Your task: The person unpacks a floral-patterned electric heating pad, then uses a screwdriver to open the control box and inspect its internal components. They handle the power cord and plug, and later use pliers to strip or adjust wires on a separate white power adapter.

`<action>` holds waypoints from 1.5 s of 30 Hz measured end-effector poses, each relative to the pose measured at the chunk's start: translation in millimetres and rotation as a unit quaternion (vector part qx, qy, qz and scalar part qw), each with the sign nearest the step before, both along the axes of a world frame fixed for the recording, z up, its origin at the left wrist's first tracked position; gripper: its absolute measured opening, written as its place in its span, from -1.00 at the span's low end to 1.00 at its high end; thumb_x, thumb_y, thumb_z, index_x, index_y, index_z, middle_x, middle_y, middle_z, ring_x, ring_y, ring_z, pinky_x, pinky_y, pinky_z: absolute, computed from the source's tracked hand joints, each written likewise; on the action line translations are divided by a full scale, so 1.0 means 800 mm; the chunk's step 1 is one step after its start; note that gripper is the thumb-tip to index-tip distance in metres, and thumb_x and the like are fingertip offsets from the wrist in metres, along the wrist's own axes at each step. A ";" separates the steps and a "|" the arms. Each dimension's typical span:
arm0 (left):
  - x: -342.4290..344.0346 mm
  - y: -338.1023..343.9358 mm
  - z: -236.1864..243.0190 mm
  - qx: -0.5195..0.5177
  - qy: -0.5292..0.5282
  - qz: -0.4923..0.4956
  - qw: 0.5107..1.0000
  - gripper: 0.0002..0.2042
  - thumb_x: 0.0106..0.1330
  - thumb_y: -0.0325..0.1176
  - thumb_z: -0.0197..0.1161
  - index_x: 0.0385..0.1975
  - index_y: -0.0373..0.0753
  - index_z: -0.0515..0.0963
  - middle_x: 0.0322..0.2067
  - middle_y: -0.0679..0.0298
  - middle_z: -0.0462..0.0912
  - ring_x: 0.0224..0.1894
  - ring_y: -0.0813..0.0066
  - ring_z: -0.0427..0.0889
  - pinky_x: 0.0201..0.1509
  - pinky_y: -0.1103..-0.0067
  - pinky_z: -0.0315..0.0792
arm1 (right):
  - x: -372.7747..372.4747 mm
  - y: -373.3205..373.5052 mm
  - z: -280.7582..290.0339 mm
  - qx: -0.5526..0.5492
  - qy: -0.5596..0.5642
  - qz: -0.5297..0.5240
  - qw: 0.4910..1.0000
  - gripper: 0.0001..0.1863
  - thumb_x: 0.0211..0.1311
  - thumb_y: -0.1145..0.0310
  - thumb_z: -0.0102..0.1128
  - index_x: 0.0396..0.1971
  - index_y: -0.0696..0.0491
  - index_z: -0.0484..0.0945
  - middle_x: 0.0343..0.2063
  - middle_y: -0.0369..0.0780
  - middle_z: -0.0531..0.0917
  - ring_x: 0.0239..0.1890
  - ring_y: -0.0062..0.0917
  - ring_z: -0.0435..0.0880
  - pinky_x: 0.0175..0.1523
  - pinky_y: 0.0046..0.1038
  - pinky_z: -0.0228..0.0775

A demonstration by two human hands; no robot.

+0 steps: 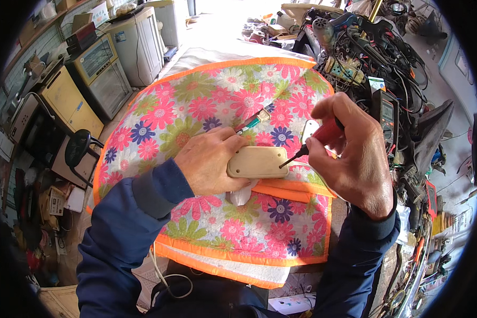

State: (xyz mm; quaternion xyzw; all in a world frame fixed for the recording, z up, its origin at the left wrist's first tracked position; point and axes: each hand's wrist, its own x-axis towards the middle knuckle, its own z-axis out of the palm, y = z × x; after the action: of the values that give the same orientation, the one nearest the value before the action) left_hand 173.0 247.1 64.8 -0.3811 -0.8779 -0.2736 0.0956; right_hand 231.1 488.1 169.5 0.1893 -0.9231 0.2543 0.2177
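My left hand (pixel 206 161) grips a beige plastic casing (pixel 252 161) with holes near its corners, above a floral quilted cloth with orange edging (pixel 196 96). My right hand (pixel 355 153) is closed on a red-handled screwdriver (pixel 326 135), its dark shaft pointing down-left to the hole at the casing's lower right corner. A pale, partly hidden piece (pixel 241 196) shows under the casing. A small green-and-cream object (pixel 259 119) lies above my left hand. A white piece (pixel 310 127) is partly hidden behind the screwdriver.
Tangled cables and tools (pixel 365 42) crowd the right side, with a multimeter (pixel 387 114) among them. Appliances (pixel 132 47) line the left wall, near a black chair (pixel 79 148). A pale looped cord (pixel 177 289) hangs below the cloth's front edge.
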 end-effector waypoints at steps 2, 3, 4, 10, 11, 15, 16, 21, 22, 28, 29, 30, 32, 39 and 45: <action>0.000 0.000 0.001 -0.004 -0.005 0.001 1.000 -0.43 0.00 -0.06 0.51 -0.03 -0.27 0.61 -0.20 0.03 0.63 -0.13 -0.02 0.68 -0.02 0.22 0.58 | -0.001 -0.004 0.001 -0.002 0.036 0.027 0.999 -0.77 0.12 0.40 0.39 -0.30 0.13 0.54 -0.62 -0.14 0.67 -0.52 -0.23 0.72 -0.40 -0.27 0.46; 0.001 0.000 0.002 -0.005 -0.005 0.002 1.000 -0.43 0.00 -0.06 0.51 -0.03 -0.27 0.61 -0.20 0.03 0.63 -0.13 -0.02 0.68 -0.02 0.22 0.58 | -0.001 -0.003 -0.001 0.014 0.028 0.003 1.000 -0.76 0.10 0.43 0.39 -0.27 0.13 0.53 -0.61 -0.18 0.66 -0.52 -0.34 0.69 -0.41 -0.34 0.42; 0.001 0.000 0.001 -0.006 -0.004 0.002 1.000 -0.43 0.00 -0.06 0.52 -0.04 -0.27 0.61 -0.20 0.03 0.63 -0.13 -0.03 0.68 -0.02 0.21 0.58 | -0.001 -0.001 -0.002 0.029 0.020 -0.021 0.999 -0.74 0.09 0.47 0.38 -0.25 0.14 0.52 -0.60 -0.22 0.64 -0.52 -0.45 0.66 -0.41 -0.41 0.38; 0.001 0.005 -0.004 0.013 -0.010 -0.004 1.000 -0.41 -0.07 -0.12 0.60 -0.02 -0.28 0.61 -0.22 0.05 0.63 -0.18 0.04 0.69 -0.09 0.28 0.60 | 0.001 -0.005 0.000 -0.008 0.031 0.025 0.999 -0.76 0.13 0.40 0.40 -0.32 0.12 0.49 -0.63 -0.14 0.66 -0.53 -0.23 0.71 -0.40 -0.26 0.47; 0.001 0.005 -0.007 0.022 -0.006 -0.008 1.000 -0.40 -0.07 -0.13 0.60 -0.01 -0.27 0.60 -0.21 0.04 0.63 -0.17 0.03 0.70 -0.08 0.28 0.60 | 0.000 -0.004 -0.001 0.023 0.029 -0.030 0.999 -0.77 0.11 0.43 0.38 -0.30 0.13 0.50 -0.61 -0.13 0.65 -0.51 -0.25 0.71 -0.38 -0.28 0.47; 0.003 0.009 -0.014 0.041 0.010 -0.023 0.999 -0.36 -0.08 -0.13 0.62 0.03 -0.26 0.58 -0.17 0.03 0.65 -0.14 0.00 0.69 -0.04 0.28 0.61 | 0.000 0.002 0.001 0.046 0.009 -0.083 0.995 -0.75 0.12 0.43 0.39 -0.28 0.15 0.50 -0.58 -0.12 0.65 -0.50 -0.26 0.71 -0.37 -0.29 0.48; 0.003 0.010 -0.014 0.041 0.014 -0.026 0.999 -0.36 -0.07 -0.13 0.63 0.03 -0.26 0.58 -0.16 0.03 0.65 -0.13 0.00 0.69 -0.03 0.27 0.60 | 0.000 0.003 0.003 0.024 0.012 -0.043 0.999 -0.75 0.14 0.39 0.41 -0.29 0.14 0.50 -0.61 -0.12 0.65 -0.52 -0.24 0.70 -0.38 -0.27 0.48; 0.005 0.010 -0.013 0.030 0.014 -0.014 0.999 -0.36 -0.08 -0.12 0.63 0.02 -0.27 0.58 -0.15 0.02 0.65 -0.10 -0.01 0.68 0.00 0.26 0.59 | -0.002 0.002 0.001 0.045 0.002 -0.094 0.995 -0.73 0.11 0.50 0.37 -0.23 0.18 0.49 -0.54 -0.11 0.62 -0.50 -0.31 0.72 -0.36 -0.31 0.48; 0.005 0.010 -0.013 0.031 0.015 -0.012 0.999 -0.35 -0.09 -0.12 0.63 0.02 -0.28 0.58 -0.15 0.02 0.65 -0.10 -0.02 0.67 0.00 0.26 0.59 | -0.002 0.003 0.001 0.041 -0.005 -0.091 0.995 -0.72 0.11 0.49 0.37 -0.21 0.18 0.49 -0.54 -0.11 0.62 -0.50 -0.31 0.72 -0.36 -0.31 0.48; 0.005 0.010 -0.012 0.013 -0.001 -0.009 1.000 -0.35 -0.08 -0.10 0.63 0.02 -0.27 0.58 -0.14 0.03 0.65 -0.09 -0.01 0.67 -0.01 0.25 0.59 | -0.003 0.000 -0.002 0.053 0.014 -0.098 0.994 -0.73 0.12 0.52 0.35 -0.20 0.18 0.48 -0.48 -0.10 0.63 -0.50 -0.31 0.72 -0.35 -0.33 0.50; 0.005 0.010 -0.013 0.013 0.005 -0.009 1.000 -0.35 -0.08 -0.10 0.63 0.02 -0.27 0.58 -0.14 0.03 0.65 -0.09 -0.01 0.67 -0.01 0.25 0.59 | -0.003 0.001 -0.002 0.050 0.007 -0.092 0.995 -0.72 0.12 0.52 0.35 -0.20 0.18 0.48 -0.48 -0.10 0.63 -0.50 -0.31 0.72 -0.35 -0.33 0.50; 0.005 0.010 -0.014 0.013 0.010 -0.008 1.000 -0.36 -0.08 -0.10 0.62 0.02 -0.26 0.58 -0.14 0.03 0.64 -0.09 -0.01 0.67 -0.01 0.25 0.59 | -0.003 0.002 -0.001 0.047 0.000 -0.085 0.995 -0.72 0.12 0.53 0.35 -0.19 0.18 0.48 -0.48 -0.10 0.64 -0.50 -0.31 0.72 -0.34 -0.33 0.50; 0.005 0.010 -0.014 0.010 0.013 -0.008 1.000 -0.36 -0.08 -0.10 0.62 0.02 -0.26 0.58 -0.14 0.03 0.64 -0.09 -0.01 0.67 -0.01 0.25 0.59 | -0.001 0.003 -0.002 0.011 -0.002 -0.022 1.000 -0.71 0.13 0.48 0.38 -0.19 0.17 0.48 -0.53 -0.11 0.65 -0.52 -0.28 0.72 -0.36 -0.31 0.50; 0.001 0.005 -0.013 0.030 -0.025 -0.033 0.999 -0.38 -0.07 -0.15 0.62 0.02 -0.27 0.57 -0.13 0.03 0.63 -0.11 0.00 0.67 0.00 0.27 0.59 | 0.002 -0.001 0.009 0.000 -0.075 -0.084 0.994 -0.71 0.06 0.64 0.27 -0.19 0.13 0.49 -0.52 -0.30 0.60 -0.43 -0.70 0.60 -0.33 -0.58 0.38; 0.000 0.005 -0.009 0.033 -0.060 -0.033 0.997 -0.40 -0.07 -0.21 0.61 0.01 -0.26 0.56 -0.16 0.05 0.60 -0.14 0.00 0.67 -0.02 0.30 0.60 | 0.018 -0.008 0.016 -0.132 -0.068 -0.052 0.987 -0.71 0.05 0.62 0.20 -0.17 0.16 0.49 -0.43 -0.34 0.51 -0.39 -0.75 0.48 -0.21 -0.63 0.36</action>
State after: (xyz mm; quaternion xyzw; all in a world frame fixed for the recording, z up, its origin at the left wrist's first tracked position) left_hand 173.2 251.5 57.2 -0.3895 -0.8593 -0.3282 0.0463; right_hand 245.8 481.9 182.2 0.0925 -0.9027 0.3746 0.1904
